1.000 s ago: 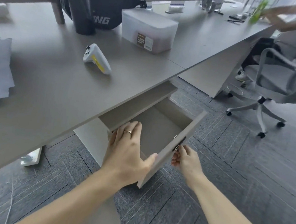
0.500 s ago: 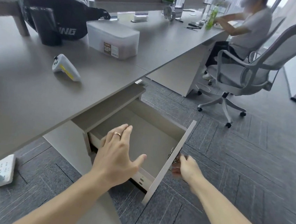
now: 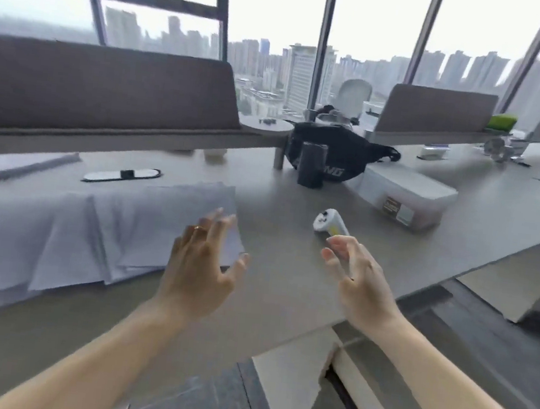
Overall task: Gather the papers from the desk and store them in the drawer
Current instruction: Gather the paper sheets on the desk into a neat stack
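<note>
White papers (image 3: 69, 233) lie spread in overlapping sheets across the left half of the grey desk (image 3: 273, 291). My left hand (image 3: 202, 264) hovers over their right edge, fingers spread, holding nothing. My right hand (image 3: 357, 277) is raised above the desk to the right of the papers, fingers apart and empty. The open drawer (image 3: 372, 395) shows only as a pale edge under the desk at the bottom right, partly behind my right forearm.
A white handheld controller (image 3: 328, 222) lies just beyond my right hand. Further back stand a black cylinder (image 3: 312, 168), a black bag (image 3: 340, 151) and a translucent storage box (image 3: 406, 198). Another paper stack (image 3: 19, 164) and a flat oval device (image 3: 121, 174) sit at the back left.
Both hands have left the drawer and risen above the desk. The view has swung up from the drawer to the desktop and papers.
</note>
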